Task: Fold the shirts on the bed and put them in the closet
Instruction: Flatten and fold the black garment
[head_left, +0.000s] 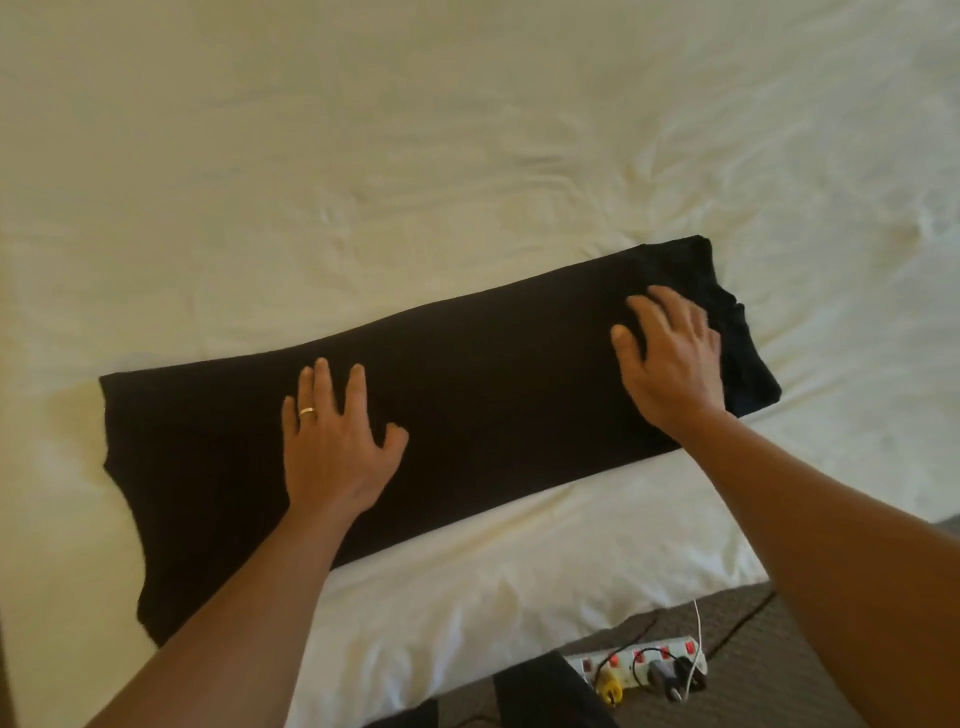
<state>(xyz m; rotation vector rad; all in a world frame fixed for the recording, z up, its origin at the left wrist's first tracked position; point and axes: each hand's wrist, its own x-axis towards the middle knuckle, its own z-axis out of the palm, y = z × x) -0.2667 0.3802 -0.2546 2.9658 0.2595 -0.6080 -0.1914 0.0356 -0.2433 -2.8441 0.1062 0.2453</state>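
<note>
Both hands lie flat on a black shirt (467, 395) that is folded into a long strip and stretches slantwise across the cream sheet of the bed (363, 156), near its front edge. The left hand (335, 441) is spread, fingers straight and apart, palm pressing the cloth left of the strip's middle; a gold ring (307, 411) sits on one finger. The right hand (670, 358) is likewise spread, its fingers slightly bent, resting on the strip's bunched right end. Neither hand pinches any cloth. On the brown floor (753, 649) beside the bed lies a white power strip (639, 667) with red switches and plugs; no writing can be read.
</note>
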